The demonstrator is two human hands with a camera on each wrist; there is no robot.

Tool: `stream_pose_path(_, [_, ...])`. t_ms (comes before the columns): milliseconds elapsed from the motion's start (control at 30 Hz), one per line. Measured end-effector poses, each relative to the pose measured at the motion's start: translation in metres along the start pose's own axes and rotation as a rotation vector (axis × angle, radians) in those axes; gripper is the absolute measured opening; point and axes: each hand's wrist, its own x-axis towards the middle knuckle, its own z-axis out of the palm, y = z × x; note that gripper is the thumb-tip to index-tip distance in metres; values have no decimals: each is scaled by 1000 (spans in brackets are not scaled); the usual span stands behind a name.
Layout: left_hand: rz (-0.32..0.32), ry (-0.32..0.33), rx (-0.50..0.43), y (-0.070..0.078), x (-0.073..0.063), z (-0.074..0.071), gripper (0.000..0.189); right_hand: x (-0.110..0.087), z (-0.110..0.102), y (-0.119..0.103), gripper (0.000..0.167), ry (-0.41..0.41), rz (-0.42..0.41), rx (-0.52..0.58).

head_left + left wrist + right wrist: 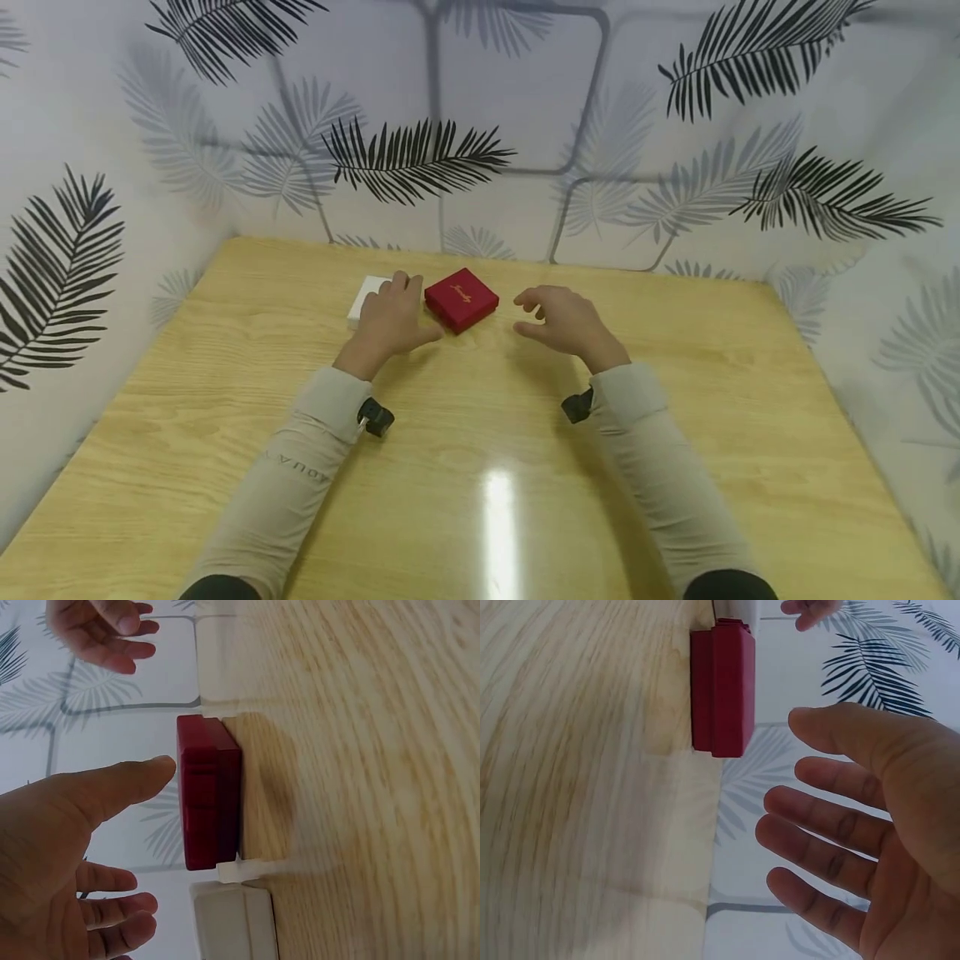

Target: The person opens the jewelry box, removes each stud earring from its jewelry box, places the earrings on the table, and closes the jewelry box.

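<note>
A closed red jewelry box (461, 300) with gold lettering on its lid lies on the table between the two hands. Just left of it is a white box (366, 302), partly hidden behind the left hand in the head view. My left hand (392, 315) hovers near both boxes, thumb stretched toward the red one, and grips nothing. To the right of the red box my right hand (561, 320) is held in the air with relaxed, slightly bent fingers, apart from the box. The right wrist view shows a gap between its fingers (821, 844) and the red box (731, 690).
The wooden table (480, 400) reaches back to a wall covering (480, 108) printed with dark and grey leaves. Both boxes stand toward the table's far edge. A small black device (375, 417) is strapped at the left wrist, another (577, 407) at the right.
</note>
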Motion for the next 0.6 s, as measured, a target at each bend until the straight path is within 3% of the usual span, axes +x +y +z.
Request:
stream_pose_path(133, [-10, 6, 25, 12, 7, 7, 89, 5, 6, 5, 43, -2, 45, -9])
stream_pose_path(333, [-41, -10, -16, 27, 13, 15, 90, 14, 14, 15, 41, -8, 124, -50])
stream_pose_path(600, [-101, 28, -50, 22, 14, 27, 84, 29, 27, 13, 43, -66, 108, -51])
